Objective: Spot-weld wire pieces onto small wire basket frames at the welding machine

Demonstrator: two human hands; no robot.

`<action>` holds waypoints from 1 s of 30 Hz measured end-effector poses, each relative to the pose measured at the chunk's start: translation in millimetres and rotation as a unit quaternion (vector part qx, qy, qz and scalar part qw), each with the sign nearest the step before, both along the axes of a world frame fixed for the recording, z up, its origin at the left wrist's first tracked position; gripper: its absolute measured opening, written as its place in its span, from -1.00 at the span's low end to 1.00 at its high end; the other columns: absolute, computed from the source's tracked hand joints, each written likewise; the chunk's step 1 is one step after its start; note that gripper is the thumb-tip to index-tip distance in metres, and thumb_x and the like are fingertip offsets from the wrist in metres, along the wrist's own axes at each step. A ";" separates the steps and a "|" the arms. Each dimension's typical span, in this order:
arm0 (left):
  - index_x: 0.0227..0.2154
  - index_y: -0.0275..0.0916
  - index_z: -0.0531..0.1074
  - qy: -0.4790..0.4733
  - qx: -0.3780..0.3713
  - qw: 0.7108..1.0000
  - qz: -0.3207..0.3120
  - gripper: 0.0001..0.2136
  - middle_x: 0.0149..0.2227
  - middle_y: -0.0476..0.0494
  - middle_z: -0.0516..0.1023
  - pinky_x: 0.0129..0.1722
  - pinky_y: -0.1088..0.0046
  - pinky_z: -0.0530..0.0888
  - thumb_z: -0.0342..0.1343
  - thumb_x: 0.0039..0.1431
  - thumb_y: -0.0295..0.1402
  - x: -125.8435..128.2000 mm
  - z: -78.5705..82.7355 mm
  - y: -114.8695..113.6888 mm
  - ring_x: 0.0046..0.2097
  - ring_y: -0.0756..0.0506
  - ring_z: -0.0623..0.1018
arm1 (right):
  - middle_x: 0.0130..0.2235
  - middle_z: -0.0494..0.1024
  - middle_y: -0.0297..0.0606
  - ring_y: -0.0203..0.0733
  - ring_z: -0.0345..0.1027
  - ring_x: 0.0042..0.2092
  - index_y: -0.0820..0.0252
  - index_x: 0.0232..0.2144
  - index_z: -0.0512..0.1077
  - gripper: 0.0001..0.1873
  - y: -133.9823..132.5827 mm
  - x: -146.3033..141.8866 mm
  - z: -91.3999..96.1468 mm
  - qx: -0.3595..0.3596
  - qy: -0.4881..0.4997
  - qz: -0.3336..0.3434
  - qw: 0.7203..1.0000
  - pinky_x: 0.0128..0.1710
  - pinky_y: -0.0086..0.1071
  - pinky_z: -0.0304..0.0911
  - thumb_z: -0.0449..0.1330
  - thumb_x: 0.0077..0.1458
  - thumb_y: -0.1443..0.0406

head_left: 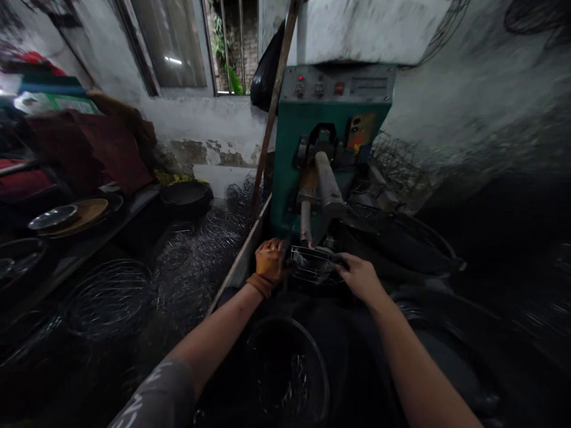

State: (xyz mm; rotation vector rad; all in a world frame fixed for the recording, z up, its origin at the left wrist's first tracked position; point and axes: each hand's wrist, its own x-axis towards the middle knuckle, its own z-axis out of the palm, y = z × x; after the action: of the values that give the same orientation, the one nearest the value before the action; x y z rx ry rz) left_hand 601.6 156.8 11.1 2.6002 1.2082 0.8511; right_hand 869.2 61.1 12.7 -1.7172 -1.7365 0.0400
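The wire rack [312, 268] lies between the two hands' fingers, just below the tip of the lower rod [306, 223] on the machine [285, 148]; contact there is unclear. The right hand [357, 274] pinches its right end; the gloved left hand [270, 261] is at the other, its fingertips too dark to tell whether they grip. Crosswires already span the rack, so it seems partly made; what remains cannot be told. Its long axis runs sideways from fingers to fingers. Loose wires [297, 380] sit in a bin [325, 374] nearer than the fingers.
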 end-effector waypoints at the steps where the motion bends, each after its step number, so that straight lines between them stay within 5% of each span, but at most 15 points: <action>1: 0.17 -0.26 0.46 -0.014 -0.006 1.000 0.005 -0.33 0.09 -0.36 0.56 0.15 0.04 0.46 0.37 -0.04 -0.18 -4.1 -4.6 0.7 0.10 -0.40 0.52 | -0.15 0.71 -0.14 0.08 0.62 -0.11 0.10 -0.20 0.63 -0.75 3.3 -4.8 4.7 -0.010 -0.019 0.007 1.000 -0.07 -0.15 0.51 0.18 0.11 0.25; 7: 0.13 -0.30 0.49 -0.076 -0.048 0.995 0.036 -0.41 0.04 -0.31 0.60 0.12 0.11 0.51 0.36 -0.02 -0.29 -11.9 -19.9 9.8 0.08 -0.34 0.57 | -0.11 0.70 -0.08 0.12 0.61 -0.07 0.15 -0.17 0.62 -0.78 28.2 -21.4 22.5 -0.055 -0.093 0.014 0.994 -0.04 -0.16 0.47 0.22 0.15 0.33; 12: 0.16 -0.30 0.46 -0.066 -0.084 0.993 0.045 -0.34 0.09 -0.30 0.59 0.15 0.12 0.51 0.43 -0.03 -0.23 -9.3 -16.3 17.2 0.12 -0.34 0.57 | -0.21 0.70 -0.15 0.09 0.61 -0.14 0.10 -0.25 0.62 -0.84 36.1 -24.9 29.9 -0.063 -0.107 -0.012 0.992 -0.15 -0.22 0.46 0.24 0.16 0.36; 20: 0.16 -0.22 0.48 -0.034 -0.137 0.989 0.049 -0.39 0.09 -0.21 0.60 0.14 0.20 0.53 0.43 0.00 -0.28 -7.2 -11.6 16.5 0.11 -0.29 0.58 | -0.15 0.70 -0.05 0.12 0.59 -0.07 0.18 -0.20 0.62 -0.83 41.0 -33.7 41.9 -0.105 -0.130 -0.042 0.985 -0.06 -0.20 0.45 0.23 0.18 0.36; 25: 0.32 -0.29 0.33 -0.036 -0.087 0.995 0.029 -0.22 0.23 -0.32 0.49 0.26 0.14 0.44 0.38 0.03 -0.17 -10.5 -6.2 5.6 0.24 -0.32 0.48 | -0.11 0.69 -0.09 0.07 0.60 -0.12 0.15 0.01 0.55 -0.61 16.2 -1.2 18.7 -0.035 0.076 -0.003 0.997 -0.08 -0.15 0.49 0.26 0.13 0.21; 27: 0.36 -0.28 0.28 -0.035 -0.034 0.999 -0.003 -0.18 0.30 -0.32 0.42 0.33 0.11 0.37 0.35 0.05 -0.12 -8.3 2.5 -2.0 0.32 -0.33 0.39 | -0.13 0.69 -0.09 0.08 0.59 -0.13 0.17 0.04 0.52 -0.51 3.6 13.5 1.4 -0.006 0.145 -0.052 0.988 -0.09 -0.12 0.50 0.29 0.04 0.19; 30: 0.37 -0.24 0.27 -0.006 0.013 0.999 -0.042 -0.18 0.33 -0.29 0.39 0.35 0.07 0.32 0.34 0.04 -0.12 3.9 17.9 -9.1 0.36 -0.35 0.32 | -0.18 0.69 -0.13 0.09 0.59 -0.13 0.17 -0.07 0.57 -0.50 -3.8 23.1 -18.8 -0.060 0.188 -0.111 0.974 -0.08 -0.15 0.50 0.30 -0.14 0.23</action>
State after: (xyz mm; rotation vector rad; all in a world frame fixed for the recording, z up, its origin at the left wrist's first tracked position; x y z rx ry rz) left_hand 605.5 147.7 29.0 2.6414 1.0825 0.8699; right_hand 892.3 57.3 -6.1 -1.8405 -1.2824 0.3537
